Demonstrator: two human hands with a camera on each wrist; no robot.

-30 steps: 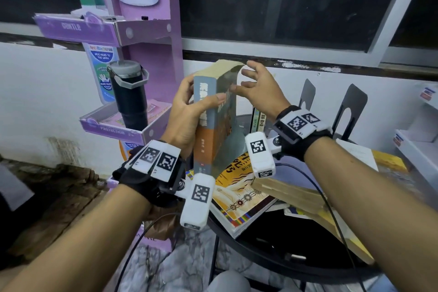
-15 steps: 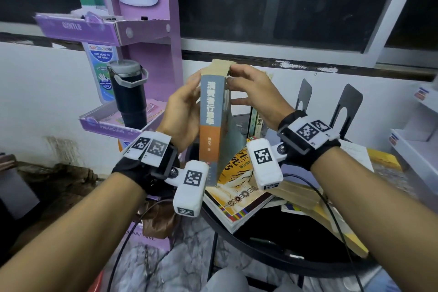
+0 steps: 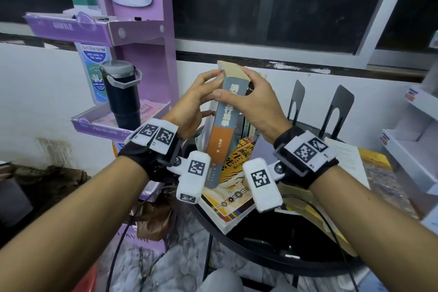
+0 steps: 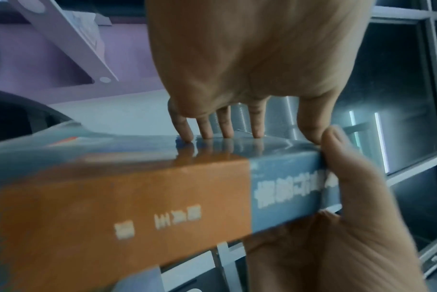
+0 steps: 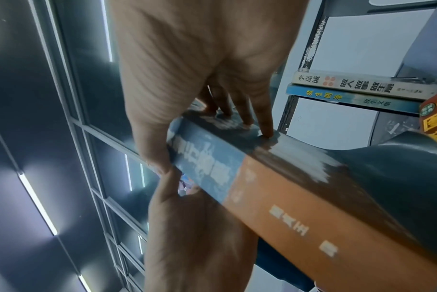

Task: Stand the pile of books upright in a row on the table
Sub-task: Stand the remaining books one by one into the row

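A thick book [image 3: 222,130] with a blue-grey and orange spine stands nearly upright, spine toward me, above the pile. My left hand [image 3: 208,92] holds its top from the left; fingertips [image 4: 212,134] press the cover. My right hand [image 3: 246,95] pinches the top from the right, thumb on the spine and fingers [image 5: 249,118] on the other cover. The book's lower end is over a yellow-covered book [image 3: 234,187] of the flat pile; I cannot tell whether they touch. Behind the held book, upright books [image 5: 349,87] stand in a row.
The round black table [image 3: 272,253] holds the pile and loose papers [image 3: 348,156]. Two black metal bookends [image 3: 339,109] stand at the back right. A purple display stand [image 3: 142,31] with a black tumbler [image 3: 122,95] is close on the left. White shelves [image 3: 417,140] are at right.
The book has turned so its spine faces me and shifted a little right. My right hand, open near the top before, now pinches the top; my left hand has slid up to the top.
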